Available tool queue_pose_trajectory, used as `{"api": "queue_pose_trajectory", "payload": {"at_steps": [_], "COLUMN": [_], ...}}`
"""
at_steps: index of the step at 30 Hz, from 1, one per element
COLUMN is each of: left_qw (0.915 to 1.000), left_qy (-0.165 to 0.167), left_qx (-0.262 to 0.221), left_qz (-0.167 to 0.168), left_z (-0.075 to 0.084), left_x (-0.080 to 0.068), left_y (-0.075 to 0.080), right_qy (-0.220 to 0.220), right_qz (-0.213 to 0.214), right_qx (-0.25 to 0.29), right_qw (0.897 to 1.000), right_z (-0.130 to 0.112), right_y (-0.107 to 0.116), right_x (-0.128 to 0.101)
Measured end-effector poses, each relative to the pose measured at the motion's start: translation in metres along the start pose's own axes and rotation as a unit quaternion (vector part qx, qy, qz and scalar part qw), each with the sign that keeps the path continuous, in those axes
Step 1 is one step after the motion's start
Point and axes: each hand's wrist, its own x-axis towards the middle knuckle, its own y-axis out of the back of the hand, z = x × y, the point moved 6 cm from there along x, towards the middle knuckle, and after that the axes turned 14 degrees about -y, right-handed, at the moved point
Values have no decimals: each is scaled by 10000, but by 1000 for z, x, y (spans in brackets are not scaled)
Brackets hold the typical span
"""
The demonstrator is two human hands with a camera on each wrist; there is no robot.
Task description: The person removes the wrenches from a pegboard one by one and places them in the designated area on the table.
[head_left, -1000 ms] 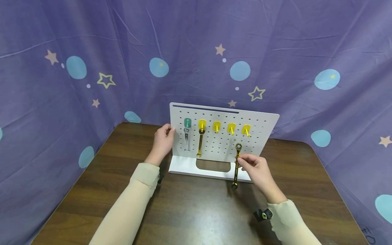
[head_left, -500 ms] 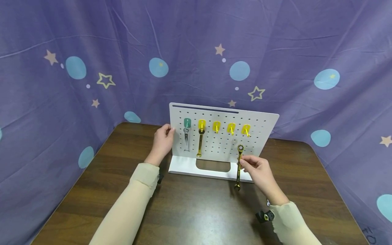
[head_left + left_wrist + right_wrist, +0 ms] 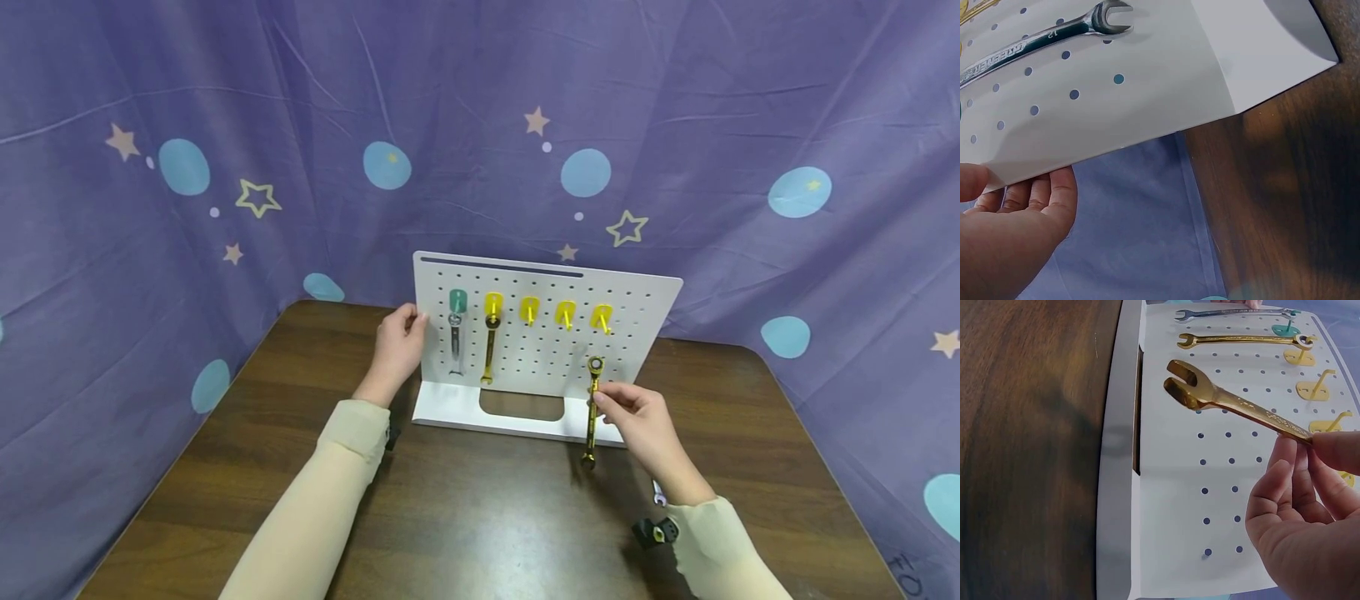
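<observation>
Right grip [image 3: 643, 419] pinches a gold wrench [image 3: 591, 427], ring end up, before the white pegboard [image 3: 633, 337]; left grip [image 3: 397, 348] holds the pegboard's left edge (thumb in front, fingers behind). A silver wrench [image 3: 455, 340] hangs from the green hook [image 3: 458, 300].

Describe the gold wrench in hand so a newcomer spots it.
Find the white pegboard on the brown table. In the head view, in front of its right half and below the rightmost yellow hook, the right hand pinches a gold wrench. The other gold wrench hangs on the pegboard; only this one is hand-held.
</observation>
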Motion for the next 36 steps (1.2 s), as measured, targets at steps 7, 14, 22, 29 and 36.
{"api": "queue_pose_trajectory", "payload": {"at_steps": [7, 14, 22, 29, 36], "left_qw": [10000, 10000, 10000, 10000, 10000], "left_qy": [4, 17, 15, 16, -23], "left_qx": [-6, -7, -11, -45, -17], "left_qz": [-18, 5, -13, -6, 6], "left_z": [0, 0, 1, 2, 2], "left_x": [0, 0, -1, -1, -1], "left_y": [1, 1, 1, 1, 1], "right_qy": [10, 17, -9, -8, -51], "right_qz": [4, 28, 42, 171, 228], "right_qx": [36, 189, 173, 30, 9], "right_qw": [10000, 9998, 9998, 9998, 9997], "right_z": [1, 3, 7, 11, 18], "right_y": [0, 4, 8, 15, 21], "right_x": [-1, -3, -6, -6, -8]}}
